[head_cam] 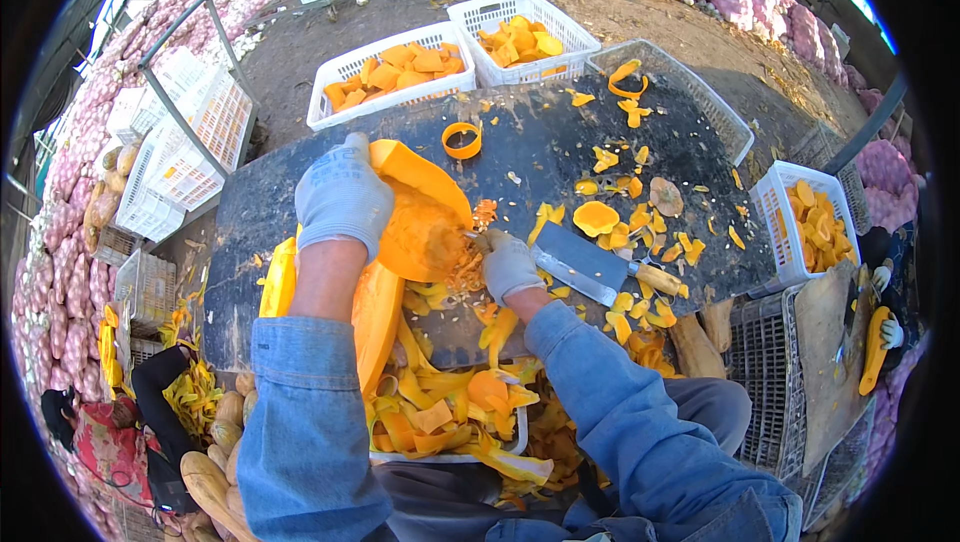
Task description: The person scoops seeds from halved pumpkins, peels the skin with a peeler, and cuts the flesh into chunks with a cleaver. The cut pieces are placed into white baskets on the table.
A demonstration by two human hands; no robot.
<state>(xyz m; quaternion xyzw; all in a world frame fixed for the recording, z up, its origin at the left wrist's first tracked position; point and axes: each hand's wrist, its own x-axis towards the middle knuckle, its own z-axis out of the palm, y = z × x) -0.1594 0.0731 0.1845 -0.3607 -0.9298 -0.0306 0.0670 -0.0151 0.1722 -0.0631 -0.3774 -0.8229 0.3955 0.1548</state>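
My left hand [346,189], in a pale knit work glove, grips the upper left rim of a hollow, peeled piece of orange pumpkin [427,223] and holds it tilted over the board. My right hand [510,264], gloved too, is closed at its lower right edge on a metal tool [471,234]; only a bit of the metal shows, so its kind is unclear. Stringy pulp with seeds [469,272] hangs by those fingers. A long peeled pumpkin piece [375,324] leans beneath my left wrist. Right of my right hand lies a cleaver [581,261] with a wooden handle.
Pumpkin scraps [596,218] and seeds litter the dark board [360,129]. White crates of pumpkin pieces [394,103] stand beyond it, and another crate [787,257] at right. Peelings fill a container [450,456] by my knees. Other people work at left [112,429] and right [892,332].
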